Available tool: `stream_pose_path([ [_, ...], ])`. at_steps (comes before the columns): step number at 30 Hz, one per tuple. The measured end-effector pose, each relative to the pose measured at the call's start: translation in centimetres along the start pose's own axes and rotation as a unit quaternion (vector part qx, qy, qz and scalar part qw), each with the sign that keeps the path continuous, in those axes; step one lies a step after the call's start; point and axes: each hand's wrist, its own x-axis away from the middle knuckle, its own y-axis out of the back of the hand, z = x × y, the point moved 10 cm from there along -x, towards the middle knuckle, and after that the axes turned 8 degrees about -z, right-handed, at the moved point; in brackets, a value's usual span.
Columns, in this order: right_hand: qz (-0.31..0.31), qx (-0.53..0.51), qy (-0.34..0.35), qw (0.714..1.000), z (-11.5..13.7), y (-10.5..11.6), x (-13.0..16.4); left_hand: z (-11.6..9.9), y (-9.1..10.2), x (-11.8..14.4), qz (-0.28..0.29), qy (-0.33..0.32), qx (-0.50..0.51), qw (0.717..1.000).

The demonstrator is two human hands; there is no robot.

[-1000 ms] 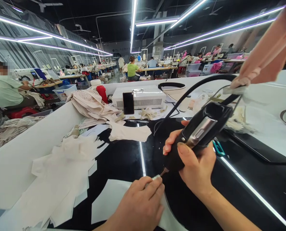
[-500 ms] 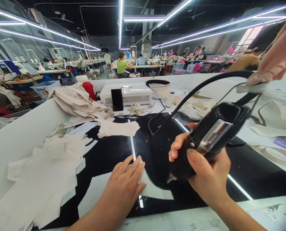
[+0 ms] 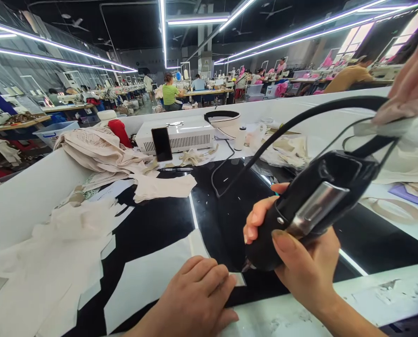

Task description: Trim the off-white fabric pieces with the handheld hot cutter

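Note:
My right hand [image 3: 305, 264] is wrapped round a thick black corded hand tool [image 3: 321, 196], a silver plate on its side, held tilted with its small pointed tip low. That tip is close to the right end of a white flat cut piece [image 3: 149, 276] on the black glossy work surface [image 3: 226, 220]. A narrow cream strip [image 3: 195, 241] shows on the piece. Over the piece's right part lies my left hand [image 3: 202, 295], palm down, fingers slightly bent and pressing, covering part of it. Whether the tip touches the piece I cannot tell.
Pale cut pieces [image 3: 54, 262] are heaped at left, beside bunched cloth [image 3: 93, 145]. A phone [image 3: 161, 144] leans on a white vented box [image 3: 188, 133]. The tool's cable [image 3: 293, 117] arches up to a blurred pinkish shape at upper right. People work at sewing tables behind.
My left hand has slid toward me and right along the white piece, its fingers now more bent, uncovering the cream strip. My right hand still grips the tool. The view has shifted slightly right.

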Motion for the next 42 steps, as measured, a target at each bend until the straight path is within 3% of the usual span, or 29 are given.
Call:
stream_pose_path([
  [34,-0.002,0.001,-0.013,1.0,1.2,-0.2,0.9,0.3,-0.2,0.7,0.046,0.013,0.02,0.999],
  [42,0.005,0.022,-0.009,1.0,0.9,-0.1,1.1,0.3,0.0,0.4,0.03,0.012,0.026,0.999],
])
